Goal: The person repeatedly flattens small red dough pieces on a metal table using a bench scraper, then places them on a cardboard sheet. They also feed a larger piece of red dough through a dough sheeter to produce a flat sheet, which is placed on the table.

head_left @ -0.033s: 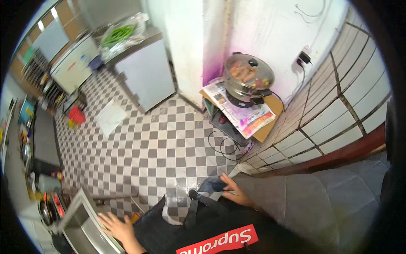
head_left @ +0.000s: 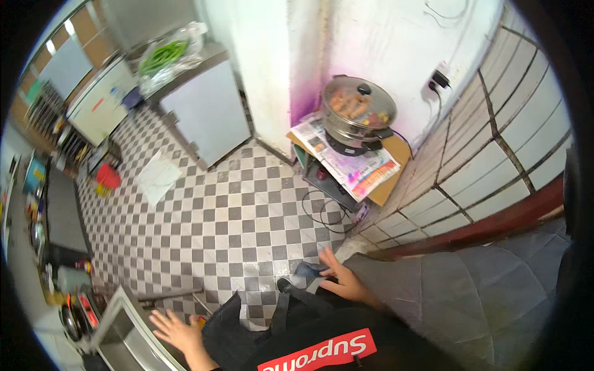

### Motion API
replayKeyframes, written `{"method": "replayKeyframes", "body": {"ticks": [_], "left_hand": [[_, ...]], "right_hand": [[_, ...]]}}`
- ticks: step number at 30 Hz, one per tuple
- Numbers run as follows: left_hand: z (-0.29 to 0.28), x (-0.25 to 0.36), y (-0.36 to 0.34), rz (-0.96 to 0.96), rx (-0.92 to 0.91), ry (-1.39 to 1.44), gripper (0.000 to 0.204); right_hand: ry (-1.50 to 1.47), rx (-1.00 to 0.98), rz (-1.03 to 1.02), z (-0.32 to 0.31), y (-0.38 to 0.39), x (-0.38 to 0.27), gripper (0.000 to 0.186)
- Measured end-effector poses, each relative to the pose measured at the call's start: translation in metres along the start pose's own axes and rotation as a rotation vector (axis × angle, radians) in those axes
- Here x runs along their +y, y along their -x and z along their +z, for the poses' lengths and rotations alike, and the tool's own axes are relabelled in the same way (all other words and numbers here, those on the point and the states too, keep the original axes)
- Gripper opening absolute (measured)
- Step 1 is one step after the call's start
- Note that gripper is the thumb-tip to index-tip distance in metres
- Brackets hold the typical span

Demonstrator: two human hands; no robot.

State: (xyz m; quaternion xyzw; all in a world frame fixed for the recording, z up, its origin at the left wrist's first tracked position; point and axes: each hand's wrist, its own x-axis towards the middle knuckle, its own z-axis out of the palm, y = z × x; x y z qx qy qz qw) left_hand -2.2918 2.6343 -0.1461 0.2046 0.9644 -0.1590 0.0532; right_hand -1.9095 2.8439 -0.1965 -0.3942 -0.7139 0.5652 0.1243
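Note:
My left hand (head_left: 176, 331) lies with fingers spread on the rim of a steel sink (head_left: 120, 337) at the lower left and holds nothing. My right hand (head_left: 343, 281) is at waist height and grips a dark flat object (head_left: 307, 271), perhaps a phone, by its right end. Below both hands is my black top with a red patch. The checkered floor (head_left: 235, 235) spreads out beyond them.
A glass-lidded pot of food (head_left: 359, 111) stands on newspaper on a small wooden stand (head_left: 393, 185), with cables (head_left: 325, 210) on the floor beside it. A grey cabinet (head_left: 207, 114) carries a bag of greens (head_left: 164, 55). A red container (head_left: 108, 176) and white paper (head_left: 158, 176) lie at the left.

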Motion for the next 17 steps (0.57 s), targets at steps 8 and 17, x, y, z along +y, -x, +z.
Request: {"method": "replayKeyframes", "body": {"ticks": [8, 17], "left_hand": [[0.068, 0.103, -0.099, 0.519, -0.441, 0.067, 0.07], [0.146, 0.129, -0.198, 0.458, -0.971, -0.004, 0.076]], "right_hand": [[-0.263, 0.454, 0.285, -0.039, -0.04, 0.086, 0.062], [-0.193, 0.297, 1.136, -0.022, -0.036, 0.336, 0.026]]}}
